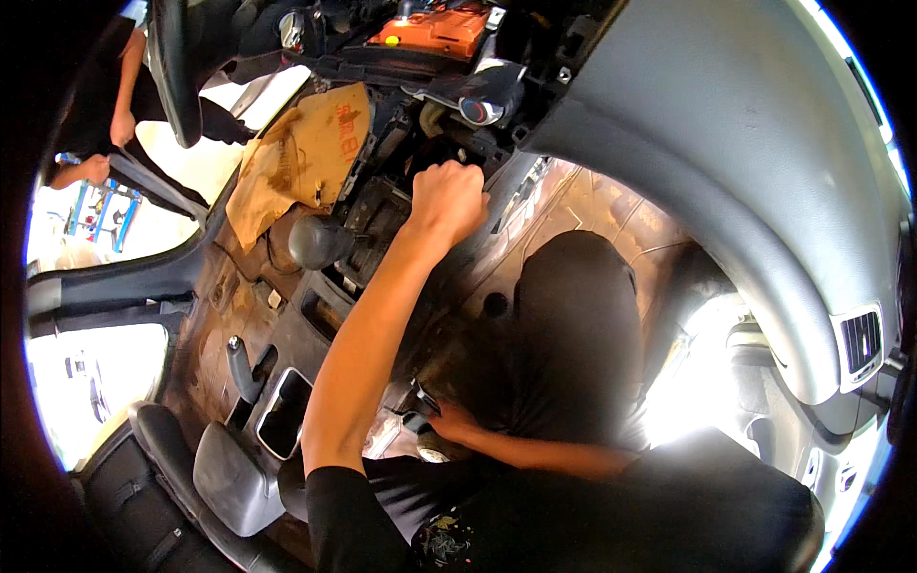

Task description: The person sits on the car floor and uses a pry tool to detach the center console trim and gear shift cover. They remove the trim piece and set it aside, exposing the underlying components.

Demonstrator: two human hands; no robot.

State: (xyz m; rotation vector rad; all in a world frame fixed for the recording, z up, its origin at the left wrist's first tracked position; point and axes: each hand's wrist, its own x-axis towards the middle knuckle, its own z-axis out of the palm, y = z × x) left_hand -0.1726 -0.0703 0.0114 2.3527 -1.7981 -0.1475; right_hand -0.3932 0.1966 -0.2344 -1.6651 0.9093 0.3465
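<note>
My left hand point(449, 202) is closed in a fist at the opened middle of the dashboard, above the centre console point(330, 286). Whatever it grips is hidden by the hand. To its left are a dark gear knob point(320, 242) and a stained brown cardboard sheet point(296, 158). Lower down, my right hand point(453, 422) reaches in beside the console, its fingers curled at a small dark object with a shiny end point(423, 392). What that object is cannot be made out. A clear plastic bag point(384, 432) lies just left of this hand.
An orange unit point(435, 31) shows inside the stripped dashboard. The grey dashboard panel point(735, 124) curves along the right, with an air vent point(861, 346). The handbrake lever point(242, 368) stands up at left. Beyond the far door opening, another person's hands point(107, 158) touch a dark strip.
</note>
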